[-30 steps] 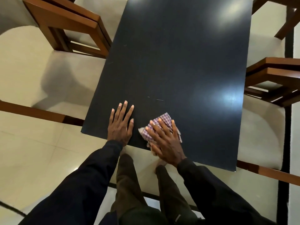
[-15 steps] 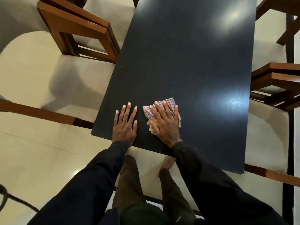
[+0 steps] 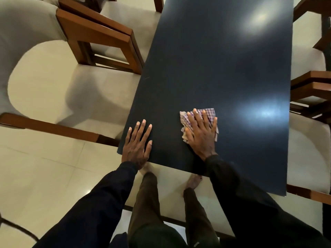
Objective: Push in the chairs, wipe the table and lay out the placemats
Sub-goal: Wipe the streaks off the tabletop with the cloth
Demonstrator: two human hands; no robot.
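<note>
The right hand (image 3: 201, 135) has slid the crumpled checked cloth (image 3: 208, 112) away from the near edge of the glossy dark table (image 3: 215, 68), pressing flat and hiding most of it. The left hand (image 3: 138, 145) lies flat, outspread, at the near left corner.

Table (image 3: 215, 68) runs lengthwise away from the person. Left hand (image 3: 137, 147) lies flat on it at the near left corner. Right hand (image 3: 201, 135) is to its right and a little farther in, flat on top of the cloth (image 3: 208, 112) (cloth pokes out past the fingertips). Left side: near left chair (image 3: 53, 83), far left chair (image 3: 129, 17) behind it. Right side: near right chair (image 3: 308, 154), far right chair (image 3: 308, 56) behind. All four seats reach the table's edge.
</note>
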